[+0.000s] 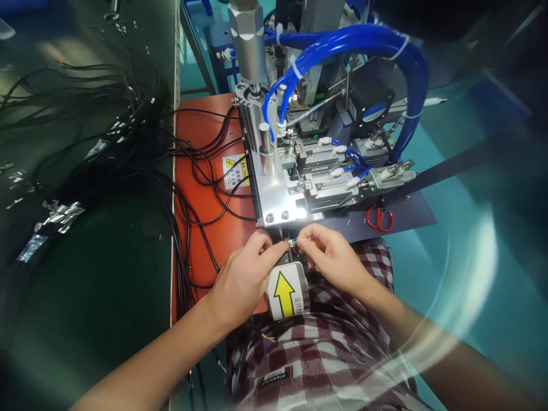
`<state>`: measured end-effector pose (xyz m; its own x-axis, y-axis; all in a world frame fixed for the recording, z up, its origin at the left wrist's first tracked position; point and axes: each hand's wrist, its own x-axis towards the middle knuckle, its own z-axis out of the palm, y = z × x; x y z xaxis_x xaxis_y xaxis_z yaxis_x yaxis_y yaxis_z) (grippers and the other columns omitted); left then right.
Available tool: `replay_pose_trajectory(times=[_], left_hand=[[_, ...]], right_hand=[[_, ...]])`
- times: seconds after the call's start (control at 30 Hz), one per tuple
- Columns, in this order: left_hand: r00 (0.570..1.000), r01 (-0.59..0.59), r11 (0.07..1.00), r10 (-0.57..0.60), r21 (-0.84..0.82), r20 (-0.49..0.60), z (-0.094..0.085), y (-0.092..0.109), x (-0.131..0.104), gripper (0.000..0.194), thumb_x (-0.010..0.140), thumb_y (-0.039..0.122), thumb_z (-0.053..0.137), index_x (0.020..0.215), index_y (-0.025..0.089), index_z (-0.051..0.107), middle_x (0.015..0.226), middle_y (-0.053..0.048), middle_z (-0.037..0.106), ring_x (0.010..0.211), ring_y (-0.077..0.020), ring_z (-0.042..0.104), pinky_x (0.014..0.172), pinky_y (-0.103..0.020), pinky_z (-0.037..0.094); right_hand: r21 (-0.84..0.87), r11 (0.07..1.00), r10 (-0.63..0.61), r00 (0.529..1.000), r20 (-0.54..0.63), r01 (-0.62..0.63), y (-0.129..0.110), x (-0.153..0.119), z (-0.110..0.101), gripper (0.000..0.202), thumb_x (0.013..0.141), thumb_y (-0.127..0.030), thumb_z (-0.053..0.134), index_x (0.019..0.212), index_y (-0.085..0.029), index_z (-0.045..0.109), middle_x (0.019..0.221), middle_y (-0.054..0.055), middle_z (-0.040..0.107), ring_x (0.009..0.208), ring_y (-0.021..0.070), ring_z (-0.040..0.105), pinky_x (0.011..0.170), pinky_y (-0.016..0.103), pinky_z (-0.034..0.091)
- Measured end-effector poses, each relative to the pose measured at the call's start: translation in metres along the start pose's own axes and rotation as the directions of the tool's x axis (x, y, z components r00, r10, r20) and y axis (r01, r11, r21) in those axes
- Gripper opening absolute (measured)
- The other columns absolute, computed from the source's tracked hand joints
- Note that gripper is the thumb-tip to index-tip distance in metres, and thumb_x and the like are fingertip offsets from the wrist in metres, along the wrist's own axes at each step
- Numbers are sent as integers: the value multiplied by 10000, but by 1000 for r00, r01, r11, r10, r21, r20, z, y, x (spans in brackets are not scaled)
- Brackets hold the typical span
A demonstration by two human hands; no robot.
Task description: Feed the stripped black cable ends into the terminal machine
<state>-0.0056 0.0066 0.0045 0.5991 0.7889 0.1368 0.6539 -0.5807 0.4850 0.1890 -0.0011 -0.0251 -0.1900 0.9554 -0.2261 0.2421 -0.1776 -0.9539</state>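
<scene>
Fine coloured wires [293,244] lie just below the centre of the frame, in front of the machine's metal plate [278,194]. The right hand [334,260] is nearly closed, thumb and forefinger pinching the wire ends. The left hand [246,274] is curled, thumb tip at the wires; whether it grips cannot be told. Judged risks: strands crossing if the pinch slips; strands pulled askew if black cables [149,154], tangled at left, snag. Fingers partly hide the wires, strand order is too small to read, and blur obscures the frame's edges.
</scene>
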Motion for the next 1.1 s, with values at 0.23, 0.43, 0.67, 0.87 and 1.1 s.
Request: replay_pose_trajectory(times=[0.23,0.43,0.67,0.87,1.1], left_hand=[[1000,-3,999,2,43,6,0,0,1,329,896,101,379,1109,146,626,858,-63,534,730,-152,567,636,-253,516],[1000,2,996,-4,94,17,0,1,0,334,886,95,383,1114,170,616,859,-53,529,716,-141,569,605,-233,515],[1000,-8,998,9,70,-19,1,-2,-1,313,885,91,394,1082,138,633,847,-61,526,720,-153,574,616,-252,528],[1000,-7,999,8,50,-18,2,-2,-1,319,875,75,403,1091,128,631,848,-64,527,724,-159,575,622,-258,528],[1000,-9,998,11,64,-21,3,-1,-1,351,852,38,387,1091,125,628,839,-62,527,716,-157,577,614,-250,528]], right_hand=[[-14,1000,-12,1000,-3,12,0,1,0,165,917,-314,497,797,-205,527,651,-29,522,518,122,478,491,252,352],[-21,1000,-12,999,-50,11,3,-1,-5,180,916,-341,505,797,-208,521,592,-39,500,505,130,483,490,255,363],[70,996,53,994,-91,-47,6,-2,-6,206,888,-398,546,823,-202,549,647,-20,543,525,138,535,502,261,409],[125,987,103,994,-33,-98,-2,-1,2,206,858,-375,570,779,-185,575,673,-10,554,540,125,503,503,250,411],[284,942,189,982,-2,-180,-9,2,6,242,780,-400,632,730,-174,563,648,-24,525,492,107,464,477,248,377]])
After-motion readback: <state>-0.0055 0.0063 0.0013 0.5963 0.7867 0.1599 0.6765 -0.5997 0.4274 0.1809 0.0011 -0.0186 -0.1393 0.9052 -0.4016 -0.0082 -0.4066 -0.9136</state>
